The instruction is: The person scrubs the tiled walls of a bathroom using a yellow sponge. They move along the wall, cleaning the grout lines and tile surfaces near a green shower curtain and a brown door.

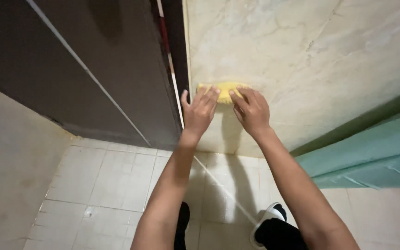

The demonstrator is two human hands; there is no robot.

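Observation:
A yellow cloth or sponge lies flat against a cream marbled wall panel, close to the panel's left edge. My left hand presses on its left part with the fingers spread. Over its right part sits my right hand, fingers bent. Both hands cover the lower half of the yellow cloth, and both arms reach up from the bottom of the view.
A dark door with a thin diagonal line stands left of the panel. Pale floor tiles lie below. A green surface runs along the right. My feet in black-and-white shoes stand at the bottom.

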